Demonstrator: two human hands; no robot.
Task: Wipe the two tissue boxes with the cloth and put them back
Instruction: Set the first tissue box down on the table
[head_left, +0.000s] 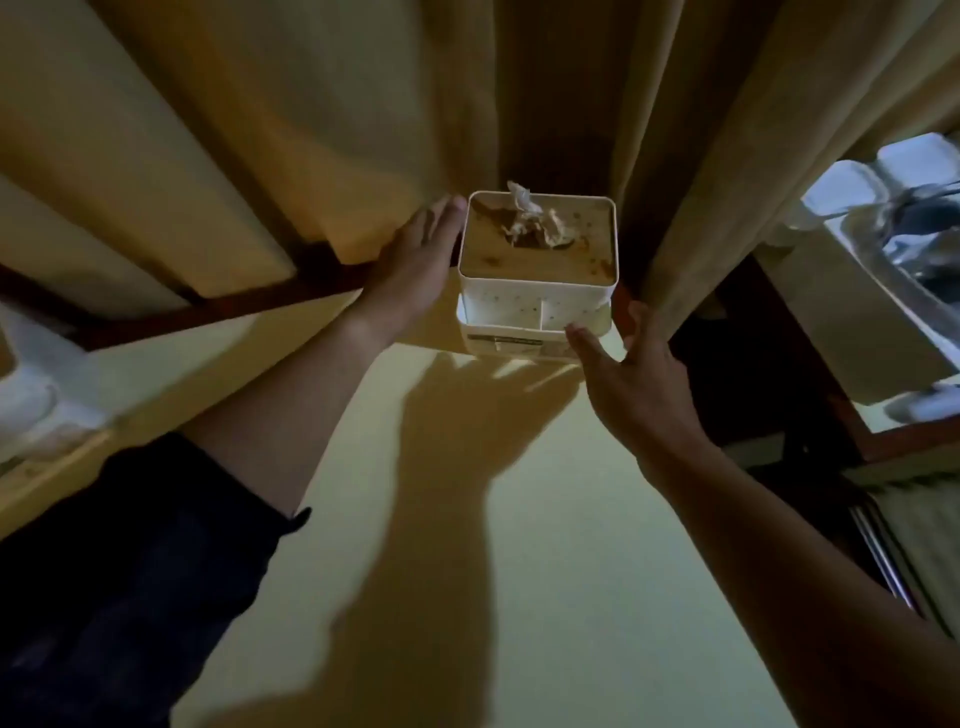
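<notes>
Two tissue boxes are seen stacked at the far end of a pale yellow tabletop (519, 519), close against a hanging beige curtain (260, 130). The upper tissue box (537, 270) is white with rounded corners and a brown, wood-toned lid, from whose central opening a crumpled white tissue (522, 202) is seen sticking up. Small dots are visible on its near white side. Beneath it, only the near edge and part of the front of the lower tissue box (511, 345) can be seen, white with a dark label strip; the rest is hidden by the box above.

The left hand (415, 260) is laid flat against the left side of the upper box, fingers straight and together, pointing toward the far end. Nothing is gripped by it. A dark sleeve (130, 571) is pushed up on the left forearm.

The right hand (634, 379) is held at the near right corner of the stack with fingers spread and relaxed; one fingertip (574, 330) is at the near edge of the boxes, though whether it is touching cannot be told. Nothing is held by it.

The shadows of both arms are cast across the tabletop. At the far right, a window (909, 208) with bright, blurred shapes is partly uncovered beside the curtain. A dark wooden rail (234, 301) is seen running along the left behind the table.
</notes>
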